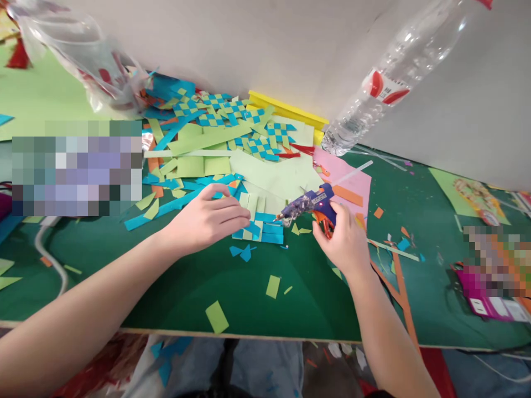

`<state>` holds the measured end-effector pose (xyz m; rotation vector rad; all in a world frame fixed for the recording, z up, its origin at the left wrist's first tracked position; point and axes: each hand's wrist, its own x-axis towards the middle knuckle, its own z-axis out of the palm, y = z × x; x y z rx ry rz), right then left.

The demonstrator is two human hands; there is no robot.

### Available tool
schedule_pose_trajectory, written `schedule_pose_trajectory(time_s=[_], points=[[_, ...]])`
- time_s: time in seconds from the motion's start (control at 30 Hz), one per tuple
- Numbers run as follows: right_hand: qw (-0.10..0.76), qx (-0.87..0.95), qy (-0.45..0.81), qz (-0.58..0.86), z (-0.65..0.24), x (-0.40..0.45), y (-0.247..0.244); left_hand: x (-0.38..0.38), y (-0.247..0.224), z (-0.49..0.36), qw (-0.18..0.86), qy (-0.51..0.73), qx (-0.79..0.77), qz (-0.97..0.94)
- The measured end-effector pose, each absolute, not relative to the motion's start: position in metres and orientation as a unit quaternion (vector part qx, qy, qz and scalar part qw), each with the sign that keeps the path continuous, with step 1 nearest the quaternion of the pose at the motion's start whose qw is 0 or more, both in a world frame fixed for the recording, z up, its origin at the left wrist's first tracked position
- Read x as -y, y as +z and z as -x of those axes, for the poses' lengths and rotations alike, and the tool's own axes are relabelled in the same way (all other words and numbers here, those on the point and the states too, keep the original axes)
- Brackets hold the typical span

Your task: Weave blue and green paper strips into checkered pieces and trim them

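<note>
My right hand [346, 240] is wrapped round the handle of a blue hot glue gun [309, 202], its nozzle pointing left. Right by the nozzle lies a partly woven piece of blue and pale green paper strips [269, 231] on the green table. My left hand [209, 216] has its fingers curled closed at the left end of this piece; its fingertips are partly hidden. Small blue paper scraps [244, 252] lie just below the weave. Behind it, several finished blue-and-green woven paper pieces [219, 113] sit in a pile with loose strips.
A tilted clear plastic bottle [360, 110] leans against the pale wall at the back right. A bagged plastic cup [95, 66] stands back left. Pink paper [360, 177], a white cable [45, 249], orange strips [400, 282] and a yellow strip [286, 108] lie around.
</note>
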<state>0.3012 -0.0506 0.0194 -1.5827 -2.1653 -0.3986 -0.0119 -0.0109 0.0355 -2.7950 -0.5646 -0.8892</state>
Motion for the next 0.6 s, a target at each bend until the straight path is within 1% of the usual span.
schedule_pose_trajectory(time_s=[0.13, 0.27, 0.4, 0.6], points=[[0.212, 0.812, -0.14, 0.526, -0.3004, 0.0528, 0.0162, 0.0104, 0.0348, 0.0122, 0.085, -0.277, 0.208, 0.934], [0.217, 0.824, -0.14, 0.505, -0.3002, 0.0538, 0.013, 0.01, 0.0368, 0.0114, 0.1, -0.285, 0.203, 0.931], [0.207, 0.832, -0.162, 0.488, -0.2994, 0.0548, 0.0136, 0.0094, 0.0382, 0.0121, 0.107, -0.285, 0.202, 0.931], [0.193, 0.844, -0.153, 0.477, -0.2983, 0.0561, 0.017, 0.0093, 0.0362, 0.0123, 0.077, -0.287, 0.219, 0.929]])
